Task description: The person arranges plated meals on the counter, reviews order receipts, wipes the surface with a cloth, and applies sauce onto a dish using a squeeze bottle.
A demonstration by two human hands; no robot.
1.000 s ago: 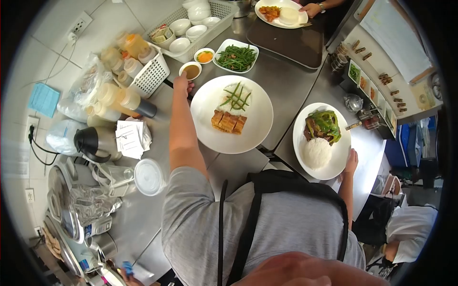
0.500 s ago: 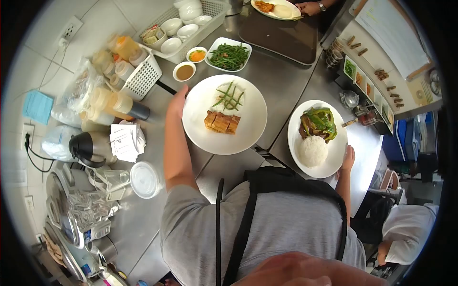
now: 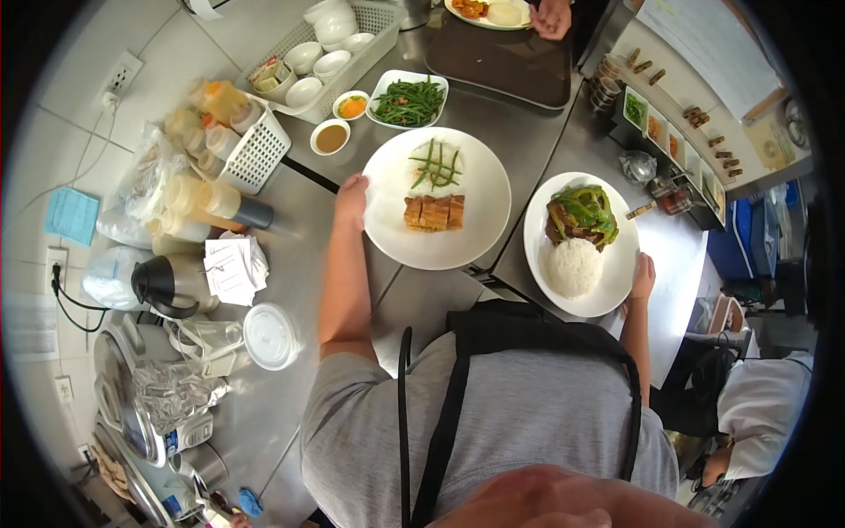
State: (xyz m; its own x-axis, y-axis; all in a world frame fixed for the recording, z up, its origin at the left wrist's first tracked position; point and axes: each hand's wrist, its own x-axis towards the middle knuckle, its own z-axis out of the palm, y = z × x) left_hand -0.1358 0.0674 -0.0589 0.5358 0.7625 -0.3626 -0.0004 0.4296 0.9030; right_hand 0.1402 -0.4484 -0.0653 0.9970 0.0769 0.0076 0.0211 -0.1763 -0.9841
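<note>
My left hand [image 3: 350, 201] grips the left rim of a round white plate [image 3: 387, 233], thumb on the rim and fingers hidden beneath. On that plate lie sliced browned meat [image 3: 434, 213] and a rice mound topped with crossed green beans [image 3: 436, 167]. At the right edge of a second white plate [image 3: 539, 264], my right hand [image 3: 643, 277] is closed around the rim. It carries a dome of white rice [image 3: 576, 267] beside green peppers with dark meat [image 3: 582, 216]. Both plates are level, and the left one sits very near the right one.
Beyond the plates are a bowl of green beans [image 3: 407, 102], a brown sauce cup [image 3: 331, 138] and a dark tray [image 3: 502, 66]. Another person's hand [image 3: 552, 18] is beside a plate at the top. Squeeze bottles [image 3: 224, 104] and a thermos jug [image 3: 167, 286] stand left.
The left plate has moved right, toward the other plate, and turned slightly, with my left hand on it. The other person's hand has shifted and now shows its fingers beside the far plate.
</note>
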